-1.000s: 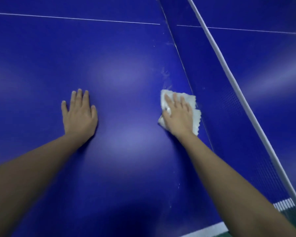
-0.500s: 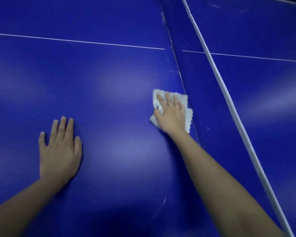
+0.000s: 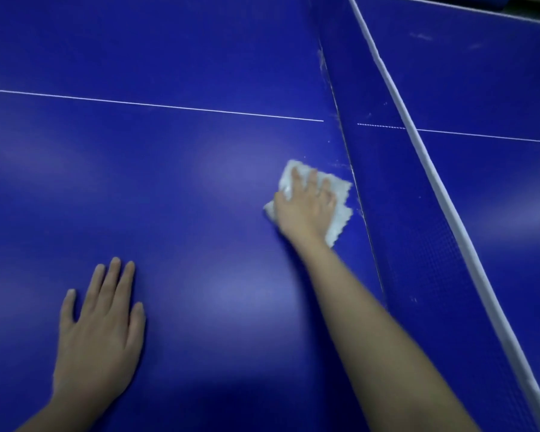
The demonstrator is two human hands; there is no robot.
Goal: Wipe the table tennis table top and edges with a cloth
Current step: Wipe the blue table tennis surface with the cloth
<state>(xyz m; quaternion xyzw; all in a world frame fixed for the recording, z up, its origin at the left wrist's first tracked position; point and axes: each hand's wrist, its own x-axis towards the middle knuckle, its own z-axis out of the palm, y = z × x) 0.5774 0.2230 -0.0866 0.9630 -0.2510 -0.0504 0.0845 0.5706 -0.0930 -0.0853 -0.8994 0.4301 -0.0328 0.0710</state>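
Since the earlier frames, we are sliding the cloth (image 3: 340,210) farther along the foot of the net (image 3: 418,219), toward the white centre line (image 3: 169,106). Our right hand (image 3: 306,210) is pressing down on it with fingers spread and fairly straight, the palm covering most of the folded white square. The cloth's scalloped edge is lying just beside the net's base, on the near half of the table top (image 3: 169,182). Pale specks of dust (image 3: 340,166) are showing just ahead of the cloth, so we are judging this strip only partly wiped and the stroke as needing to run on forward. Our left hand (image 3: 99,332) is resting flat and open on the table, well apart from the cloth, apparently bracing our lean.
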